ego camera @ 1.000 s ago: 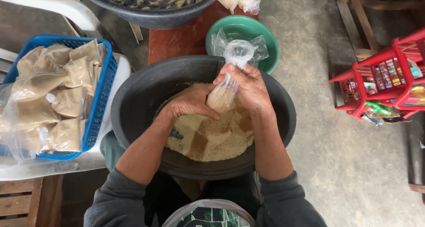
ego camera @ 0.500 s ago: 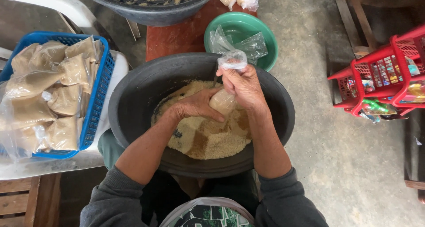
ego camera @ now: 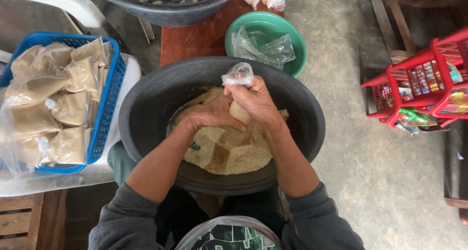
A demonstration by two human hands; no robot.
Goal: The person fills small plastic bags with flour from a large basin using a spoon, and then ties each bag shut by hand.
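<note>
Green bowl (ego camera: 287,35) and dark basin (ego camera: 161,9), seemingly on red table (ego camera: 195,38)

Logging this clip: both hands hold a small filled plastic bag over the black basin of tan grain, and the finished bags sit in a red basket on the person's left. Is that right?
Not quite: the basket holding the filled bags is blue, as the head view shows. The rest stands: left hand and right hand hold the small plastic bag over the black basin of tan grain.

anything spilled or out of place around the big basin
Nothing stands out. The grain sits inside the black basin, with none seen on the floor. Both hands, left and right, hold a small filled plastic bag over it. Filled bags lie piled in the blue basket.
</note>
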